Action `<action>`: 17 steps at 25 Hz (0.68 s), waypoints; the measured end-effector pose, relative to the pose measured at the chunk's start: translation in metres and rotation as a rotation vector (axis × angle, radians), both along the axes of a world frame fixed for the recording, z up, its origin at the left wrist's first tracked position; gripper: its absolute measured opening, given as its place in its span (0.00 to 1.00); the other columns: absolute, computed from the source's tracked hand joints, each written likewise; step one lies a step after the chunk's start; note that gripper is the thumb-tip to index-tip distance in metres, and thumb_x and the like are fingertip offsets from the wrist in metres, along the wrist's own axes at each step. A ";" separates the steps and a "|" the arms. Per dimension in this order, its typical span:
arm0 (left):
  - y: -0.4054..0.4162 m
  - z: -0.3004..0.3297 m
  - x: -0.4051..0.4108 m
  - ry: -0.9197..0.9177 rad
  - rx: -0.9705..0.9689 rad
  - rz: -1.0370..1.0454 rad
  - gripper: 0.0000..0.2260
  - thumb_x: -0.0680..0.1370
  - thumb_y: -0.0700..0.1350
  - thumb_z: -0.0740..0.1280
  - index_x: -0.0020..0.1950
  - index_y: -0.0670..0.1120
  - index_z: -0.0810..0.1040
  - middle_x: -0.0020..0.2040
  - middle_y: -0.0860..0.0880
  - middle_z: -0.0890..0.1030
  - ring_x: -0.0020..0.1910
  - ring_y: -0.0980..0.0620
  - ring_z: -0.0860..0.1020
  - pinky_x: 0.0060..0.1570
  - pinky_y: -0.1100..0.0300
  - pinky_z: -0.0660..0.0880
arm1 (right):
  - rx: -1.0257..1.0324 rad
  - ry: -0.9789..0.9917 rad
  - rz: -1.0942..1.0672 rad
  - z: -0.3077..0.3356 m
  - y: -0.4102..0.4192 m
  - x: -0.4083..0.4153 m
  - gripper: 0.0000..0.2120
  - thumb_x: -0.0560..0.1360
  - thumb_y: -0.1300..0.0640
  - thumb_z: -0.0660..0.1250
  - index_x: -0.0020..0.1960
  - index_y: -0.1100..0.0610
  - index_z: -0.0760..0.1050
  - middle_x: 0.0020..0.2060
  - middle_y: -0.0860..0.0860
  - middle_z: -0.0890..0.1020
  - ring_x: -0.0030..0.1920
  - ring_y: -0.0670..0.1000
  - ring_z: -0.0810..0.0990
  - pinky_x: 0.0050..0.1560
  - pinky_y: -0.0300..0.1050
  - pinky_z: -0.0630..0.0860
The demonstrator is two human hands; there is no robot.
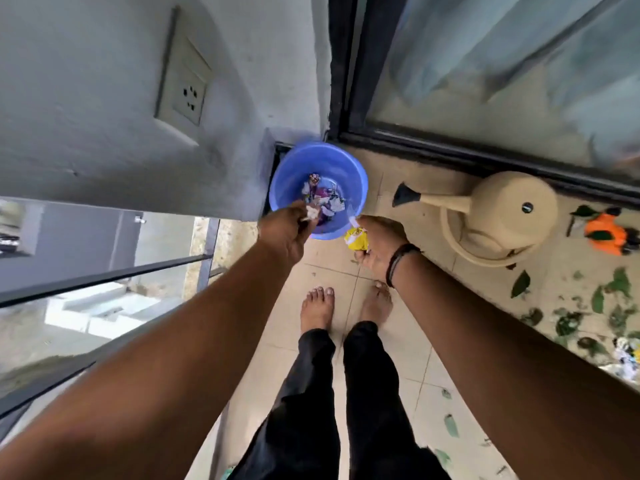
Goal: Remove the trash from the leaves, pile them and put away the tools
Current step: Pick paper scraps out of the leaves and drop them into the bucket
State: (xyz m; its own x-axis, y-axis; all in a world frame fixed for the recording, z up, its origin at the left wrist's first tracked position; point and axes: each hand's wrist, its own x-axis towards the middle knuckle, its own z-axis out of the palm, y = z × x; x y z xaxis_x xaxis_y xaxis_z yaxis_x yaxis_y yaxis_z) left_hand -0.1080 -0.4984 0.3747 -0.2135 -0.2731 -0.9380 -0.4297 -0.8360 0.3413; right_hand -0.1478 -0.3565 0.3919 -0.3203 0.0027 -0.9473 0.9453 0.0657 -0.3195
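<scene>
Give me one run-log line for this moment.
left hand: holds white scrap over blue tub | right hand: grips yellow wrapper | leaves: scattered

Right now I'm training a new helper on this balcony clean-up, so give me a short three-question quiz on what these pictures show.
1. True or false: the blue tub already holds trash.
2. What does the right hand hold? A) a leaf B) a yellow wrapper C) nothing
3. Which tool lies right of the tub?

Key: 1 true. 2 B. 3 the watering can. The left hand holds white scraps over the tub.
</scene>
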 end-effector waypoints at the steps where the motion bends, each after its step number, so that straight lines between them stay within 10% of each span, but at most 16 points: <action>1: -0.005 -0.010 -0.009 -0.004 -0.024 0.006 0.11 0.82 0.33 0.61 0.41 0.41 0.76 0.25 0.47 0.80 0.31 0.51 0.79 0.28 0.65 0.79 | 0.015 0.019 0.029 -0.011 -0.008 -0.007 0.07 0.79 0.60 0.69 0.42 0.56 0.76 0.32 0.55 0.79 0.29 0.51 0.74 0.29 0.37 0.68; 6: -0.022 -0.033 -0.026 -0.035 -0.014 0.101 0.11 0.84 0.41 0.60 0.42 0.39 0.72 0.35 0.41 0.77 0.35 0.43 0.78 0.29 0.55 0.80 | 0.023 0.015 0.135 -0.023 -0.031 -0.030 0.04 0.79 0.58 0.68 0.53 0.55 0.76 0.48 0.57 0.78 0.38 0.54 0.76 0.23 0.36 0.74; 10: -0.026 -0.021 -0.026 0.014 0.050 0.078 0.19 0.85 0.54 0.60 0.68 0.41 0.71 0.48 0.41 0.75 0.46 0.43 0.77 0.56 0.48 0.77 | 0.018 0.020 0.134 -0.015 -0.035 -0.039 0.07 0.80 0.61 0.67 0.58 0.59 0.77 0.51 0.60 0.79 0.45 0.58 0.80 0.23 0.39 0.77; 13: -0.027 -0.009 -0.019 0.043 0.075 -0.017 0.30 0.82 0.64 0.58 0.79 0.48 0.63 0.69 0.37 0.72 0.69 0.37 0.73 0.66 0.42 0.71 | 0.006 0.036 0.112 -0.013 -0.036 -0.045 0.10 0.81 0.62 0.65 0.61 0.63 0.76 0.48 0.59 0.79 0.51 0.60 0.79 0.37 0.45 0.81; 17: -0.029 -0.005 -0.009 0.062 0.109 -0.032 0.34 0.81 0.70 0.50 0.79 0.49 0.65 0.77 0.38 0.66 0.75 0.38 0.67 0.71 0.39 0.67 | -0.060 0.056 0.131 0.000 -0.037 -0.049 0.15 0.84 0.57 0.61 0.69 0.59 0.72 0.53 0.54 0.75 0.55 0.58 0.77 0.56 0.51 0.76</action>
State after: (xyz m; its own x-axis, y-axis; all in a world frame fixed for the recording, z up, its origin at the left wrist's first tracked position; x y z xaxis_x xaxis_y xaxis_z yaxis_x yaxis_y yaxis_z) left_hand -0.1166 -0.5270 0.3701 -0.2788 -0.1623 -0.9465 -0.4375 -0.8559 0.2756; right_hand -0.1966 -0.3933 0.3917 -0.3667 -0.0987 -0.9251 0.9104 0.1668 -0.3787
